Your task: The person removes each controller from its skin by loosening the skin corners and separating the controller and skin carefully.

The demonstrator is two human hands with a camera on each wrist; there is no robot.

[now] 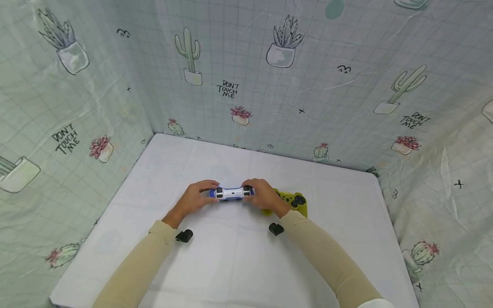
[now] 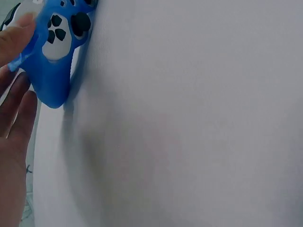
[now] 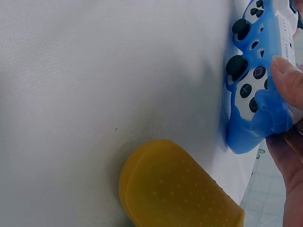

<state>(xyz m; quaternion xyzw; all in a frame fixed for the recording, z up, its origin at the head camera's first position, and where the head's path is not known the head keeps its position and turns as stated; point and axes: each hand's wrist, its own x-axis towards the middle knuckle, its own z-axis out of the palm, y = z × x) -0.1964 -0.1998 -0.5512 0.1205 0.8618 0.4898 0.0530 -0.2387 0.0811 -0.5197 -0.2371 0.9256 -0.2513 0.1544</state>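
Note:
A white game controller in a blue silicone cover is held between both hands, its button-and-port edge turned up toward the head camera. My left hand pinches the left end, thumb on the near side and fingers on the far side. My right hand grips the right end, with its thumb pressing by the cover's edge. In the right wrist view the blue cover looks bunched and loose around that end, while part of the white shell shows bare. Black thumbsticks face the table.
A second controller in a yellow cover lies on the white table, partly hidden under my right hand and wrist. Black wrist-camera pieces stick out from both sleeves. Cactus-printed cloth walls in the table at the back and sides.

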